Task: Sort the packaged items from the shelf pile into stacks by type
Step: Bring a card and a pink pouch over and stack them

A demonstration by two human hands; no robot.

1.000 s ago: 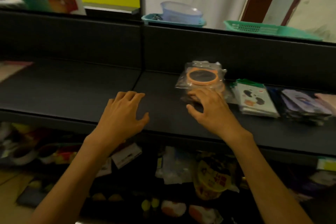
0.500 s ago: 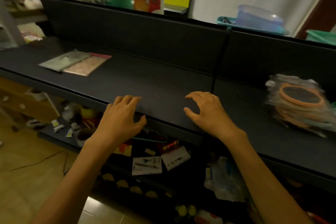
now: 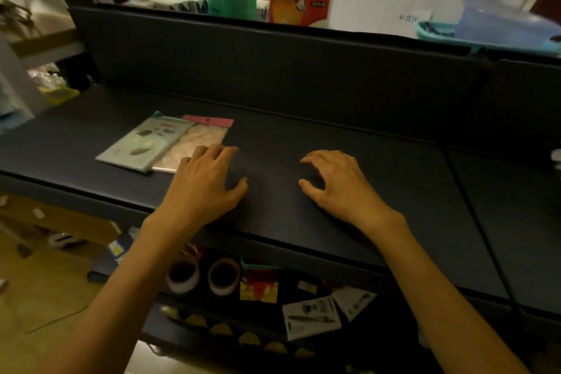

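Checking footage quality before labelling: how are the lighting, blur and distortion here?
Head view: dim, warm light; the dark shelf swallows detail; wide-angle bending curves its edges; motion blur smears the blue basket at upper right; both hands, left and right, look fairly sharp.

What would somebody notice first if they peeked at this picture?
Probably the two bare hands, left hand and right hand, spread empty over the dark shelf. Next, two flat packets at its left: a grey packet overlapping a pink-topped packet.
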